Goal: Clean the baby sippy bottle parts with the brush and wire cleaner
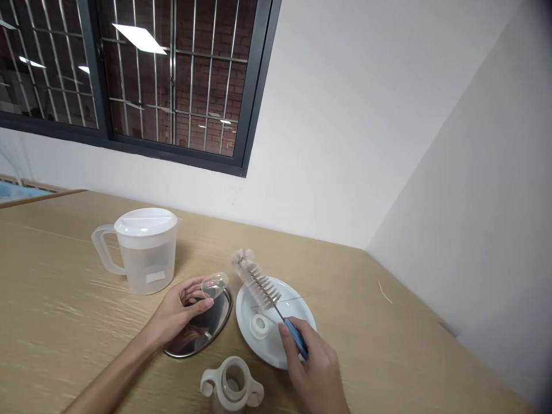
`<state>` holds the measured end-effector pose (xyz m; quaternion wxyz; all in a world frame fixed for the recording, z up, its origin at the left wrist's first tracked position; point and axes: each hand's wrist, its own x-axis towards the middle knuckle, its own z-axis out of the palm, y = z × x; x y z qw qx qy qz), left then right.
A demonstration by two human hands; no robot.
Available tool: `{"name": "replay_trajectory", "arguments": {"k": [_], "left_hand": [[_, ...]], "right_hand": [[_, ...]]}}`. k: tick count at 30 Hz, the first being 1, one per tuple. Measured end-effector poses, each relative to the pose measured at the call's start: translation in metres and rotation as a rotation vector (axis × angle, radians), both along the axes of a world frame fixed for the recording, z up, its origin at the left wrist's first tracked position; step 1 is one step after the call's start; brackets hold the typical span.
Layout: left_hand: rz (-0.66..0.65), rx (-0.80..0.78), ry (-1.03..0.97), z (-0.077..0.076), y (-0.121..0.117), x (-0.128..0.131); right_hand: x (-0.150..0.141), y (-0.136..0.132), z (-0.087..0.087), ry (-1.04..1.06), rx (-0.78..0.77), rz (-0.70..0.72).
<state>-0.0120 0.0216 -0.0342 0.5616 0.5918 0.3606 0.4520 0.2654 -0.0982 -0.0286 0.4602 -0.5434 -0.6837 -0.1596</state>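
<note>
Your right hand [314,359] gripped the blue-handled bottle brush [259,282], its bristles angled up over the white plate [276,351]; your left hand [183,305] pinched a clear cup [214,285] above the metal tray [200,328]. Beyond your left hand, the lidded pitcher [149,253] stood on the counter [362,322].

No lettering, brand or number legible from here. Small pale rectangular label [156,277] on front of translucent white plastic jug [149,256]; markings unreadable.
</note>
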Motion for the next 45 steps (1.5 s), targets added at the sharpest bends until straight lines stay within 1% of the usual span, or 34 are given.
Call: {"name": "replay_trajectory", "arguments": {"k": [3, 6, 9, 13, 15, 18, 20, 23, 25, 27, 31, 34, 36, 38, 41, 43, 45], "left_hand": [[0.003, -0.008, -0.018, -0.001, 0.001, -0.001], [0.017, -0.017, -0.024, 0.0, 0.001, -0.001], [0.058, -0.036, -0.011, 0.002, 0.0, -0.001], [0.099, -0.047, 0.053, 0.0, -0.002, 0.002], [0.144, -0.017, 0.123, -0.002, -0.002, 0.003], [0.243, 0.088, 0.253, -0.004, -0.004, 0.003], [0.276, 0.161, 0.334, -0.003, -0.004, 0.003], [0.299, 0.226, 0.406, 0.0, -0.005, 0.003], [0.315, 0.253, 0.429, 0.001, -0.006, 0.004], [0.33, 0.274, 0.446, 0.001, -0.007, 0.004], [0.352, 0.313, 0.457, 0.001, -0.007, 0.004], [0.356, 0.336, 0.457, 0.001, -0.007, 0.003], [0.361, 0.358, 0.453, 0.001, -0.007, 0.002], [0.359, 0.378, 0.445, 0.002, -0.008, 0.002], [0.346, 0.382, 0.444, 0.005, -0.01, 0.003], [0.341, 0.343, 0.445, 0.008, -0.011, 0.003], [0.327, 0.282, 0.432, 0.01, -0.011, 0.003]], "right_hand": [[-0.005, 0.001, -0.001, -0.024, 0.002, 0.049], [-0.007, 0.002, -0.003, -0.044, -0.01, 0.008], [-0.004, 0.002, -0.003, -0.039, -0.021, -0.035], [-0.004, -0.001, 0.0, -0.005, 0.006, -0.007], [-0.007, -0.002, 0.002, -0.019, 0.009, 0.046], [-0.011, -0.002, 0.001, -0.074, -0.009, 0.103], [-0.01, -0.001, -0.001, -0.078, -0.021, 0.057], [-0.004, 0.0, -0.002, -0.04, -0.013, -0.028], [-0.001, -0.001, -0.001, -0.007, -0.006, -0.02], [0.0, -0.002, 0.0, 0.018, -0.01, 0.027], [-0.006, -0.003, 0.001, -0.044, -0.05, 0.117], [-0.006, -0.001, 0.0, -0.061, -0.067, 0.064], [-0.004, -0.001, 0.0, -0.037, -0.056, 0.007], [-0.002, -0.001, 0.0, -0.014, -0.029, -0.012], [-0.002, -0.003, 0.001, -0.007, -0.03, 0.055], [-0.003, -0.004, 0.001, -0.034, -0.051, 0.12], [-0.004, -0.004, -0.001, -0.056, -0.068, 0.135]]}}
